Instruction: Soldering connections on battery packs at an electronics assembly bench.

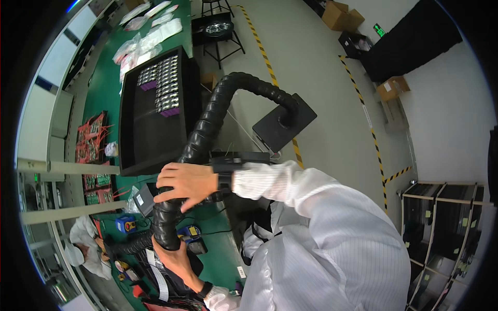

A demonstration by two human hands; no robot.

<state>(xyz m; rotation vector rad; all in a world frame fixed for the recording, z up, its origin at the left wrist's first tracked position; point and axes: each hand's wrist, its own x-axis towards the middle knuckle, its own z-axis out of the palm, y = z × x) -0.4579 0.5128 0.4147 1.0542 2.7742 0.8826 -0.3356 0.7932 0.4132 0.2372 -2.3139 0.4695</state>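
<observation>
A thick black ribbed hose (202, 129) bends over the edge of the green workbench (179, 26). My right hand (187, 182) lies across its lower stretch, fingers spread over the top and thumb on the near side. Further down, my left hand (179, 262) cups the same hose from below, with some of its fingers hidden behind it. The hose's far end joins a flat black rectangular hood (285, 124) hanging out over the floor. Beside the hose stands a black tray (153, 129) with rows of purple battery cells (168, 85) at its far end.
Red-edged circuit boards (93, 140) and a blue device (125, 224) are on the bench. Plastic bags (137, 52) lie at its far end. Across the bench, a person in white (85, 249) works. Stools (220, 31) stand beside it; a shelf rack (441, 228) is at right.
</observation>
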